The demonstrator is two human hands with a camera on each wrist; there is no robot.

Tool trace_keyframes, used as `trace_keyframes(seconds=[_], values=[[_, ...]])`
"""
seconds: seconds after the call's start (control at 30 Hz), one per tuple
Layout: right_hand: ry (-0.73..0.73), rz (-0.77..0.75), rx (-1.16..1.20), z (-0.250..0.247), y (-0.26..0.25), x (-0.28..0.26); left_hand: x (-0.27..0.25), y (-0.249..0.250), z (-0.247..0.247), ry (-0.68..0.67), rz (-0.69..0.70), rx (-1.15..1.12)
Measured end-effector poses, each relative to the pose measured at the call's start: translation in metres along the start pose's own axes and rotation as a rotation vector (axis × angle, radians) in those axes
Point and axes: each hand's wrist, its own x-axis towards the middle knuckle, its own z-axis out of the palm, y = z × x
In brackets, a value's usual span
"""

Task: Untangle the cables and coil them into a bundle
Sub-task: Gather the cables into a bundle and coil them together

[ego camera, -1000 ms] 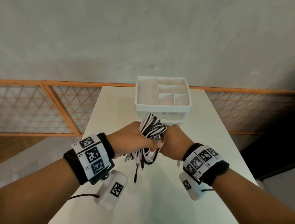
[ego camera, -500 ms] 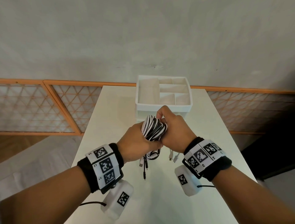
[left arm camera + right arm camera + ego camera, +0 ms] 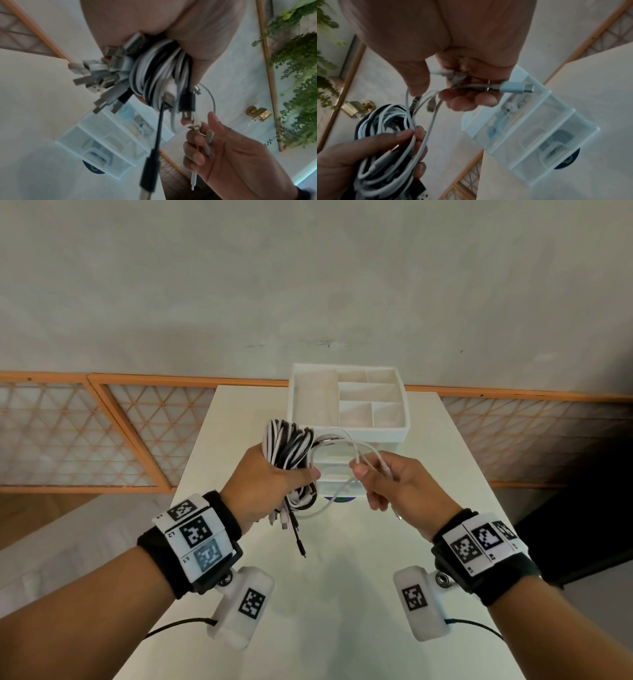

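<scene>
A coil of black and white cables (image 3: 289, 448) is held up over the table, and my left hand (image 3: 270, 484) grips it round its middle. USB plugs (image 3: 96, 75) and a black lead (image 3: 298, 537) hang from the coil's underside. My right hand (image 3: 387, 481) pinches several loose white cable ends (image 3: 363, 457) that arch out from the coil. A pale blue plug (image 3: 517, 88) sticks out between the fingers (image 3: 469, 100) of the right hand. The hands are a short way apart.
A white drawer organiser (image 3: 347, 402) with open top compartments stands on the white table (image 3: 342, 594) just beyond the hands. A dark round object (image 3: 340, 499) lies at its base. Orange lattice railings (image 3: 102, 433) run behind the table; the floor drops away on both sides.
The right hand has left the coil and moved right, drawing white cable ends out with it. The left hand has kept its grip and lifted the coil slightly left.
</scene>
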Motion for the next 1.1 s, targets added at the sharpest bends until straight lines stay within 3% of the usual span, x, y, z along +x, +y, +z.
trace_keyframes(seconds=[0.13,0.3,0.4,0.53,0.63,0.77,0.9,1.03,1.1], values=[[0.058,0.048,0.048,-0.007,0.007,0.005,-0.001,0.0,0.0,-0.041,0.01,0.005],[0.016,0.175,-0.282,-0.018,0.031,0.005,0.0,0.006,-0.005,0.052,0.041,-0.052],[-0.01,-0.006,-0.364,-0.016,0.022,-0.001,0.003,0.008,-0.006,0.052,0.075,-0.083],[-0.291,-0.197,-0.522,0.021,0.005,-0.005,0.003,0.011,0.003,0.014,0.133,-0.102],[-0.179,-0.256,-0.434,0.052,0.014,-0.004,0.0,0.013,0.007,-0.016,0.156,-0.133],[-0.068,-0.183,-0.251,0.053,0.019,-0.002,-0.006,0.015,0.002,-0.025,0.151,-0.166],[-0.197,-0.153,-0.267,0.052,0.007,0.001,-0.006,0.014,-0.001,0.001,0.158,-0.174],[-0.147,-0.163,-0.267,0.063,0.011,0.002,-0.006,0.015,-0.001,0.0,0.188,-0.204],[-0.192,-0.06,-0.295,0.063,0.011,0.002,-0.005,0.017,-0.004,-0.062,0.21,-0.218]])
